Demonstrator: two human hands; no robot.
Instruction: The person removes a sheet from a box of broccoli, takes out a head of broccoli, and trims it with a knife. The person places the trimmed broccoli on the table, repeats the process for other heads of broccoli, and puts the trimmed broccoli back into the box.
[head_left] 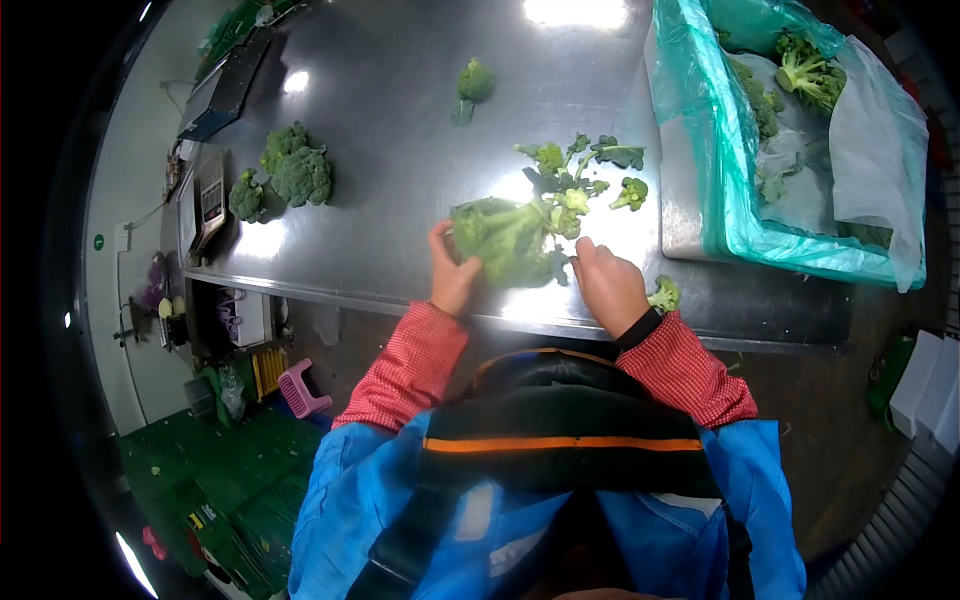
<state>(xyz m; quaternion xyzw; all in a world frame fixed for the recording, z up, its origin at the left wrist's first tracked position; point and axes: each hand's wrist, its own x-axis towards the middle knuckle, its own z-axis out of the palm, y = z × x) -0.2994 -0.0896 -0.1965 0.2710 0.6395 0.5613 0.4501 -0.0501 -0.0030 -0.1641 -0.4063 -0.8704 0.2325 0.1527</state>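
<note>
My left hand [453,272] grips a large broccoli head [495,240] from its left side, just above the metal table. The broccoli is smeared by motion, with its pale stalk pointing right. Close to the stalk end, my right hand [608,290] is closed, thumb and fingers together; whatever it holds is hidden. Cut florets and leaf scraps [572,198] lie beyond the stalk, and a loose floret [630,194] sits to their right. Another floret [664,294] rests beside my right wrist.
The metal table [400,130] carries several broccoli heads [300,175] at left and a small piece [475,80] farther back. A crate lined with green plastic [735,235] holds more broccoli at right. A scale [210,195] stands at the left edge. A pink stool [302,390] is below.
</note>
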